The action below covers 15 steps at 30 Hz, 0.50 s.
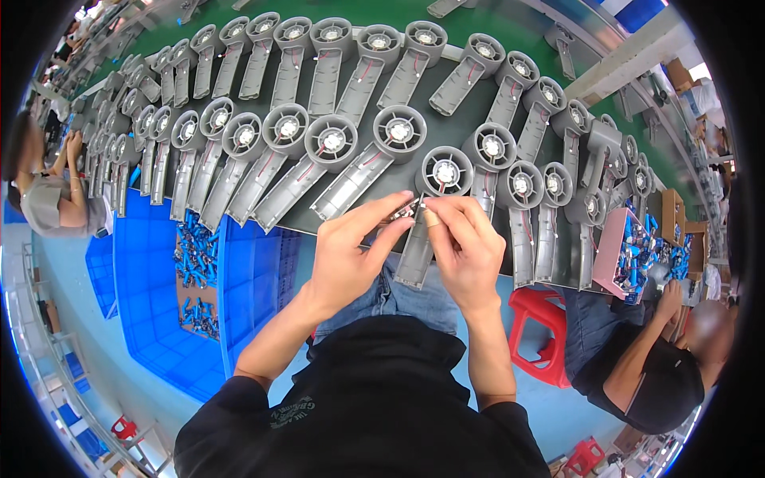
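My left hand (348, 243) pinches a small dark and silver part (405, 210) between thumb and fingers. Close beside it, my right hand (468, 248) has its thumb and forefinger pressed together by a tiny white piece at the end of the part; what it grips is too small to name. A tan cover wraps one right fingertip. Both hands are over a grey handheld-fan housing (446, 172) at the bench's near edge. Its round head faces up, with a white hub inside, and its open trough-shaped handle (413, 256) points toward me, partly hidden by my hands.
Rows of similar grey fan housings (331, 139) cover the dark bench. Blue bins (159, 319) stand at the left, near a box of blue-wrapped parts (195, 251). At right are a pink box (610, 253) of blue parts, a red stool (535, 334) and a seated co-worker (649, 374).
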### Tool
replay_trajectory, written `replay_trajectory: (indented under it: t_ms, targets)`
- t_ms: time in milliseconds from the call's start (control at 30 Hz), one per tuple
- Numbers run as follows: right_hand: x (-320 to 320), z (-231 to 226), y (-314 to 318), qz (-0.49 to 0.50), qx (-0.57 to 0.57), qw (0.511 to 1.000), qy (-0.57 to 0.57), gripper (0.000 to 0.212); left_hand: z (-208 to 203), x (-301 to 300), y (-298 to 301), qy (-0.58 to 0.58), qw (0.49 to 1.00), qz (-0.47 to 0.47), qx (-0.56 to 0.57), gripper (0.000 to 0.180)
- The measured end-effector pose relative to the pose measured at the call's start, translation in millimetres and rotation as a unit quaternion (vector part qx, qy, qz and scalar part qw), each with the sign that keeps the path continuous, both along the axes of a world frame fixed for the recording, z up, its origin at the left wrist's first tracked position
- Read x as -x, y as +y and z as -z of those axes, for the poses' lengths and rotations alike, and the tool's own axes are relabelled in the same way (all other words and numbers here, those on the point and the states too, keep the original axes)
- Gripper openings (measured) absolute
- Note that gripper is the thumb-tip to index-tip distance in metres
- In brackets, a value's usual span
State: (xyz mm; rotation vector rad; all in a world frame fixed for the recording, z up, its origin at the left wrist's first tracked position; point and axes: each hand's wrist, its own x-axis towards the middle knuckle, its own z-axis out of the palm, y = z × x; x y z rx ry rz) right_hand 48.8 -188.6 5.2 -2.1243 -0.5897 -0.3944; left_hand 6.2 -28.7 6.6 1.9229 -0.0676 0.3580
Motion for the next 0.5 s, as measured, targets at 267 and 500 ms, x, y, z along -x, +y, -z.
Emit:
replay_trajectory:
  t_ms: [267,500]
  targets:
    - [1.8,2.5,4.8,-0.018,-0.087,0.995,0.056,0.011,7.4,-1.5,-1.4,0.011,0.996,0.03,0.08,0.033]
    - [4.0,-0.4,-0.4,-0.021,-0.098,0.992,0.078,0.012,2.3,-5.0,0.9,-0.03,0.997,0.062,0.033,0.033]
